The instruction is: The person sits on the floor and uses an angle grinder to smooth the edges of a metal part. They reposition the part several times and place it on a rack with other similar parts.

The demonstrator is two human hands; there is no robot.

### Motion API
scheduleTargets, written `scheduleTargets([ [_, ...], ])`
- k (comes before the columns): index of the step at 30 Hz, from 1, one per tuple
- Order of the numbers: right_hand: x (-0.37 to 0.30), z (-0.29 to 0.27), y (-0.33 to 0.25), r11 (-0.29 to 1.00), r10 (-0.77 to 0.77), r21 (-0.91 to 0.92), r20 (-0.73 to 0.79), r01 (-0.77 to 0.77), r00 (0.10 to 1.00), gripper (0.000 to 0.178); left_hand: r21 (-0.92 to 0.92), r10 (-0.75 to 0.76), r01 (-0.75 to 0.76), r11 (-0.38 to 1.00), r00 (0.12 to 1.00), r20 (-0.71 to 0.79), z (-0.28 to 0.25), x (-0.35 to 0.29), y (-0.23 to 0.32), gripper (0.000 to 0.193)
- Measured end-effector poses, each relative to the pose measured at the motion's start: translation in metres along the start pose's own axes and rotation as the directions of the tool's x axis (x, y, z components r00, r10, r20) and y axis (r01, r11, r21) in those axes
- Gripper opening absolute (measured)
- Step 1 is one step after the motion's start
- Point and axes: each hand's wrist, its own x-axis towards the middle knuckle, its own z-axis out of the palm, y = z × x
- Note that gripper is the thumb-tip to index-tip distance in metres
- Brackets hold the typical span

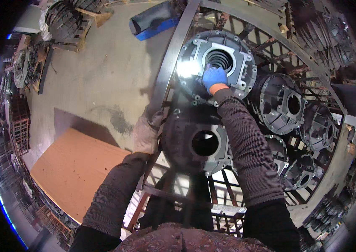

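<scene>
The left hand [146, 132] grips the steel rail [174, 54]; whether the right hand [215, 79] clasps anything is unclear. Just beyond it, the flanged cast-metal housing [237, 59] could snag straying fingertips on a sharp bore edge.

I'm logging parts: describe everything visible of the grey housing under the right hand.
Round and grey, the housing looks like cast metal, with small holes around its ribbed rim. A raised, squarish plate surrounds its round bore, which shows curved ridges inside. It lies bore upward at the far end of the barred crate. The blue-gloved right hand seems to touch the bore's near edge; glare whitens the housing's left side.
</scene>
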Motion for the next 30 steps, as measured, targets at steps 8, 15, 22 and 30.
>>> scheduleTargets([
  [8, -0.017, -0.002, -0.001, 0.999, 0.015, -0.026, -0.113, -0.018, 0.993, 0.055, -0.116, 0.03, -0.032, 0.993, 0.999, -0.018, 0.002, 0.005, -0.011, 0.059],
  [15, -0.022, 0.013, 0.001, 0.999, 0.025, -0.038, -0.17, -0.032, 0.985, 0.088, -0.036, 0.056, -0.057, 0.998, 0.998, -0.026, 0.006, 0.011, -0.024, 0.051],
  [22, -0.024, 0.02, 0.001, 0.994, -0.004, -0.106, -0.241, -0.022, 0.971, 0.095, 0.004, 0.024, -0.024, 1.0, 0.998, -0.059, 0.011, 0.013, -0.029, 0.058],
  [30, -0.061, -0.022, -0.011, 0.982, 0.052, 0.188, -0.369, 0.02, 0.928, 0.064, -0.101, -0.021, 0.017, 0.995, 0.999, -0.034, 0.008, -0.006, -0.022, 0.052],
])
